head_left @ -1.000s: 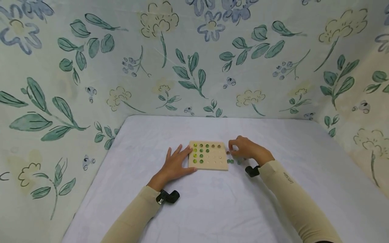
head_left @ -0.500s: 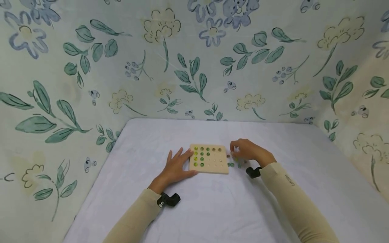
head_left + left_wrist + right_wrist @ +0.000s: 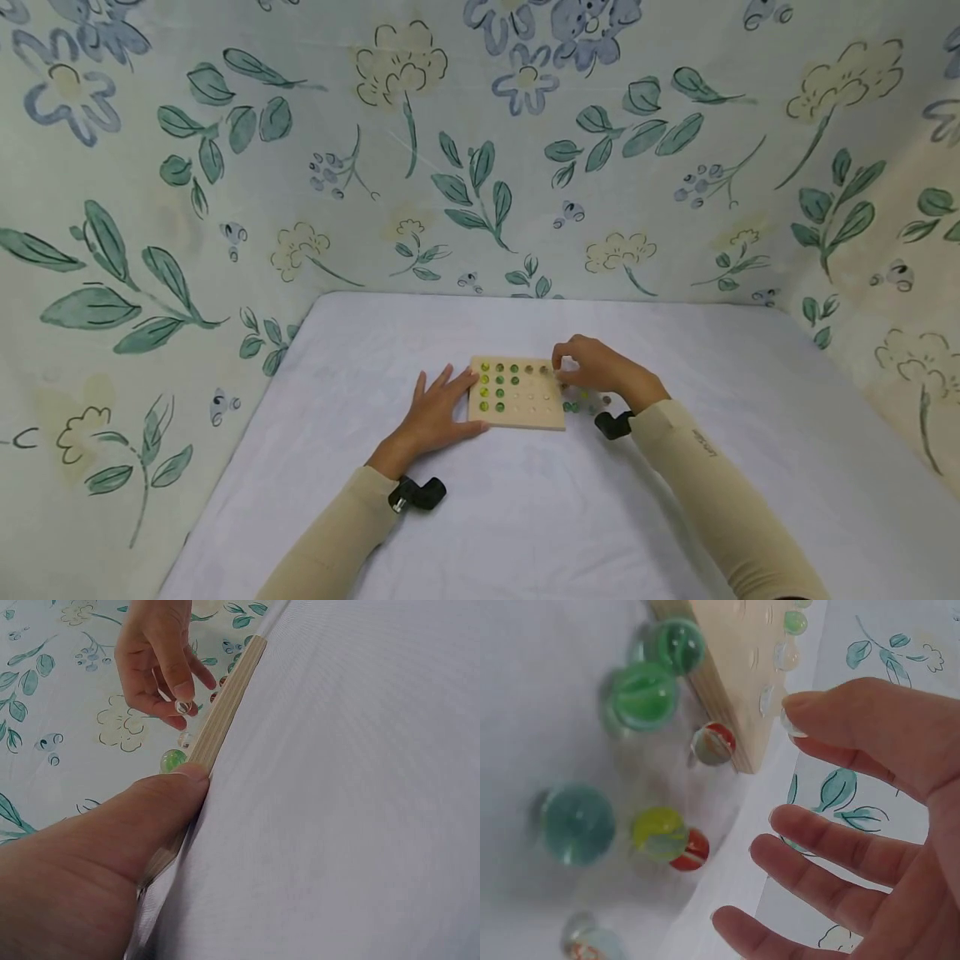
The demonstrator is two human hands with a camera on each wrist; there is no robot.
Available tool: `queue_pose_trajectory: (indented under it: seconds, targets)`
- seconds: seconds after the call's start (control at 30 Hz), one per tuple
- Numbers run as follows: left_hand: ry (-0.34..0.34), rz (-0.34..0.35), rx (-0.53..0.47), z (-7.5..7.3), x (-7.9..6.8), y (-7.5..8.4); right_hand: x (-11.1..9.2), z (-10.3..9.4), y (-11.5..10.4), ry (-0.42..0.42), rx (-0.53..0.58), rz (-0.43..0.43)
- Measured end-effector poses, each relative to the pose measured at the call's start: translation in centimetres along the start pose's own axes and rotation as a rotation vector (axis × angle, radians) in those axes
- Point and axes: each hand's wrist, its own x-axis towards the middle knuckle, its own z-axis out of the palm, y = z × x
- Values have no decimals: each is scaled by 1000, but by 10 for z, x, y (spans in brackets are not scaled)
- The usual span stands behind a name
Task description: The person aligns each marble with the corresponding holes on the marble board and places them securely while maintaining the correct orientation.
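My left hand [image 3: 433, 414], fingers spread wide, touched the wooden board [image 3: 534, 419] along its left side; my right hand [image 3: 602, 367] pinched a clear marble [image 3: 182, 708] at the board's right end, other fingers apart.

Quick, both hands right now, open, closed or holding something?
Left hand: open, fingers spread, touching the wooden board.
Right hand: closed in a pinch, holding a mostly clear marble at the fingertips.
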Motion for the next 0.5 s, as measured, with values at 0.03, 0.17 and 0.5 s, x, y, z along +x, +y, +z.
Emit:
queue_pose_trajectory:
  seconds: [0.03,0.17,0.5]
  targets:
    - [1,2,-2,0,0,0,1,0,-2,1,8,-4]
    - [-2,6,-3,0,0,-1,7,3,-7,5,27,-45]
    - [-4,1,11,2,1,-2,16,10,-17,-12,38,-63]
